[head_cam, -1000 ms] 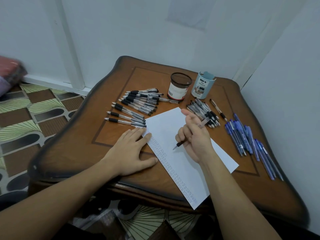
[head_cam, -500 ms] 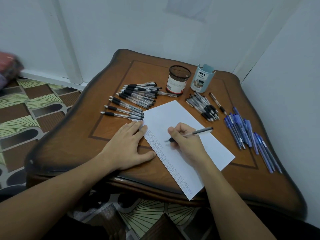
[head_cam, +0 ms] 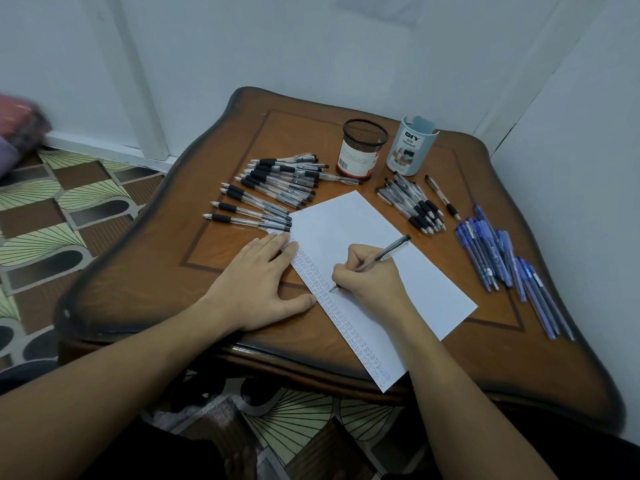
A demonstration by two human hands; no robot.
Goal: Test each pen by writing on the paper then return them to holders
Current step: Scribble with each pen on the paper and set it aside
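On the table (head_cam: 156, 271) lies the paper (head_cam: 346, 220). Our left hand (head_cam: 256, 289) rests flat at its edge, fingers straight. Our right hand (head_cam: 370, 282) pinches the pen (head_cam: 384, 254) low, tip on paper. It seems light and stiff; we would hold near the tip.

A dark-edged wooden tabletop (head_cam: 149, 271) stood in a corner of pale walls (head_cam: 277, 39). Patterned green-and-brown flooring (head_cam: 52, 209) lay at its left, with a blurred red and purple bundle (head_cam: 17, 133) by the wall.
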